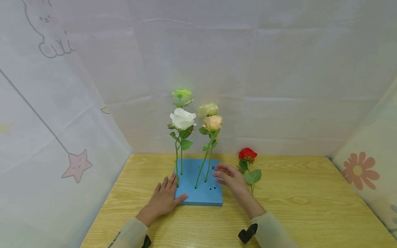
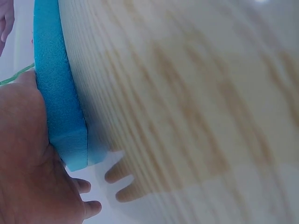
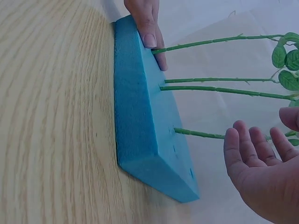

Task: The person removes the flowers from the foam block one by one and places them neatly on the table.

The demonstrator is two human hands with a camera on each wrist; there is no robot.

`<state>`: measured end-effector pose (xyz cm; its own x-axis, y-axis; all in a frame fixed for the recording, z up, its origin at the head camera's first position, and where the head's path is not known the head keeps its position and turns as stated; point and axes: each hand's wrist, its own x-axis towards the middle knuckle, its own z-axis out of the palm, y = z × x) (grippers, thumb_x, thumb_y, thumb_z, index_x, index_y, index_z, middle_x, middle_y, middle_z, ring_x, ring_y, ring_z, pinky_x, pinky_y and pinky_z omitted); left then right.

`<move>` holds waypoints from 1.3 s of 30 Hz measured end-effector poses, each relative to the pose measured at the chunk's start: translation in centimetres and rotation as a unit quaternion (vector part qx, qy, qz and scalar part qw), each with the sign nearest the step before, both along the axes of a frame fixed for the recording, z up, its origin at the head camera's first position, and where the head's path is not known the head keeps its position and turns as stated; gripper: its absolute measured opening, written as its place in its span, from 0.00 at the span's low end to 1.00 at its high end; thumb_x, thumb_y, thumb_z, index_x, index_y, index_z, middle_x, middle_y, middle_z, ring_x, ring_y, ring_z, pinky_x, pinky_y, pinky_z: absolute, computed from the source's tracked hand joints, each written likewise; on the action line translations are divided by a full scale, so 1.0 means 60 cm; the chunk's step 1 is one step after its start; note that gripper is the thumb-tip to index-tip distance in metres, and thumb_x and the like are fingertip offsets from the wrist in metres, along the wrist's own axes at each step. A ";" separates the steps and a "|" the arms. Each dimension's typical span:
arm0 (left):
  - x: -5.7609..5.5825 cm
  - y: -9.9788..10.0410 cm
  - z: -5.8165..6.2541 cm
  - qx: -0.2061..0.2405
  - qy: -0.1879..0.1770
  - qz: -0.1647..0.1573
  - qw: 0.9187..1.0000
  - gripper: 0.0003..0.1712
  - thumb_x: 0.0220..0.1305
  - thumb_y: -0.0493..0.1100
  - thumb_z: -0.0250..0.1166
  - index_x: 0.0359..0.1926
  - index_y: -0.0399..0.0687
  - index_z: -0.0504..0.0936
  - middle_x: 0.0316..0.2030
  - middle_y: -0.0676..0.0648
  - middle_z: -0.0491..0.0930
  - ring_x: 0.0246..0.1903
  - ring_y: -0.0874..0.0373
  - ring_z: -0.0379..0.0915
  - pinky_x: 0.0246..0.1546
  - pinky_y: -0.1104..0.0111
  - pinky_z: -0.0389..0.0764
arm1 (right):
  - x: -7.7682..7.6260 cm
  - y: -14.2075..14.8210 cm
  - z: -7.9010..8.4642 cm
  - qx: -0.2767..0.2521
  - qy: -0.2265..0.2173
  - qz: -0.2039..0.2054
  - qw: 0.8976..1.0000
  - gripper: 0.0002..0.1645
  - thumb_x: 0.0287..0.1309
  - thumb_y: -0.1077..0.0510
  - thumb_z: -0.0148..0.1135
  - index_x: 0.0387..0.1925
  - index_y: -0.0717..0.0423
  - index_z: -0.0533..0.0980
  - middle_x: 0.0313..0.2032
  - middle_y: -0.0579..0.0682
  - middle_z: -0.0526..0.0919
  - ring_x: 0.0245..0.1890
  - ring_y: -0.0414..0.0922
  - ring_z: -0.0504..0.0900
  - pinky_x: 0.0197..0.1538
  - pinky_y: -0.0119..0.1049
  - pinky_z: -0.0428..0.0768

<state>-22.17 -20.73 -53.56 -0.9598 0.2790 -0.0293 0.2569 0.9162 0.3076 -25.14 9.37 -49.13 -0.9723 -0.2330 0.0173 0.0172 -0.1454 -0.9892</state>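
Note:
My left hand (image 1: 164,198) lies flat with spread fingers along the left edge of a blue foam block (image 1: 189,198), its thumb on top near the front. In the left wrist view this hand (image 2: 23,154) touches the block's side (image 2: 56,84). Upright in the block stand artificial roses: a white rose (image 1: 183,119), a greenish rose (image 1: 182,96) behind it, a cream rose (image 1: 207,109) and a peach rose (image 1: 213,123). Over the block's right edge hovers my right hand (image 1: 234,182), fingers loosely bent and holding nothing. The right wrist view shows this hand (image 3: 266,172) near a green stem (image 3: 198,134).
A red rose (image 1: 247,155) with leaves lies on the wooden table (image 1: 294,196), right of the block and partly behind my right forearm. Small holes (image 1: 212,188) show in the block's right part. Pale cloth (image 1: 279,86) hangs behind the table and at both sides.

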 end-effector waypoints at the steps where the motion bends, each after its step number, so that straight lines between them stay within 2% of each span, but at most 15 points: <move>1: 0.000 0.000 0.000 0.000 0.001 0.000 1.000 0.55 0.71 0.73 0.49 0.80 0.38 0.48 0.80 0.40 0.43 0.77 0.33 0.41 0.71 0.34 0.50 | -0.002 -0.004 -0.001 -0.005 0.000 0.000 1.000 0.24 0.71 0.60 0.61 0.66 0.62 0.72 0.63 0.66 0.76 0.57 0.55 0.83 0.59 0.48 0.81; 4: 0.000 -0.001 -0.003 0.001 0.001 -0.001 1.000 0.55 0.72 0.73 0.49 0.80 0.37 0.48 0.80 0.39 0.43 0.77 0.33 0.40 0.70 0.34 0.49 | -0.006 -0.016 -0.001 -0.012 0.008 0.002 1.000 0.25 0.71 0.62 0.61 0.66 0.65 0.71 0.63 0.69 0.75 0.57 0.58 0.82 0.59 0.50 0.80; 7: -0.001 -0.002 -0.005 -0.002 -0.001 -0.001 1.000 0.55 0.71 0.74 0.48 0.80 0.38 0.48 0.80 0.40 0.42 0.77 0.33 0.39 0.70 0.34 0.49 | -0.008 -0.026 -0.001 -0.015 0.004 0.003 1.000 0.23 0.71 0.63 0.60 0.65 0.63 0.72 0.63 0.69 0.75 0.58 0.58 0.82 0.59 0.50 0.80; 13: -0.003 -0.003 -0.006 -0.004 -0.002 0.002 1.000 0.56 0.70 0.76 0.46 0.80 0.39 0.47 0.81 0.41 0.42 0.78 0.34 0.38 0.71 0.34 0.48 | -0.012 -0.040 -0.004 -0.025 0.001 0.007 1.000 0.26 0.71 0.61 0.61 0.67 0.63 0.70 0.63 0.66 0.75 0.60 0.58 0.81 0.61 0.51 0.79; 18: -0.006 -0.003 -0.009 -0.004 0.001 0.006 1.000 0.56 0.70 0.76 0.47 0.81 0.40 0.47 0.80 0.40 0.42 0.78 0.35 0.38 0.71 0.35 0.48 | -0.017 -0.055 -0.008 -0.030 0.004 -0.003 1.000 0.24 0.70 0.60 0.62 0.65 0.59 0.73 0.60 0.61 0.79 0.60 0.58 0.81 0.62 0.54 0.77; 25: -0.007 -0.003 -0.013 -0.006 0.001 0.007 1.000 0.57 0.69 0.77 0.45 0.80 0.39 0.49 0.81 0.40 0.40 0.78 0.34 0.38 0.71 0.35 0.48 | -0.023 -0.071 -0.014 -0.031 0.008 -0.001 0.999 0.28 0.71 0.62 0.60 0.68 0.66 0.69 0.63 0.66 0.75 0.60 0.59 0.80 0.63 0.56 0.76; 32: -0.007 -0.002 -0.015 -0.002 0.000 0.011 1.000 0.56 0.70 0.77 0.46 0.80 0.39 0.50 0.81 0.41 0.39 0.78 0.34 0.38 0.71 0.34 0.48 | -0.022 -0.080 -0.014 -0.034 0.010 -0.013 0.999 0.25 0.70 0.62 0.61 0.66 0.61 0.73 0.60 0.61 0.78 0.57 0.54 0.83 0.60 0.53 0.79; 39: -0.004 -0.002 -0.010 0.002 0.004 0.012 1.000 0.56 0.70 0.76 0.48 0.80 0.39 0.50 0.81 0.41 0.40 0.78 0.34 0.39 0.70 0.34 0.49 | -0.024 -0.089 -0.014 -0.043 0.013 -0.004 0.999 0.27 0.70 0.60 0.62 0.67 0.62 0.71 0.60 0.63 0.77 0.56 0.50 0.83 0.60 0.50 0.80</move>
<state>-22.40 -20.82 -54.17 -0.9665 0.2558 -0.0211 0.2370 0.9210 0.3092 -26.56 4.04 -49.99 -0.9732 -0.2211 0.0627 -0.0105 -0.2299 -0.9732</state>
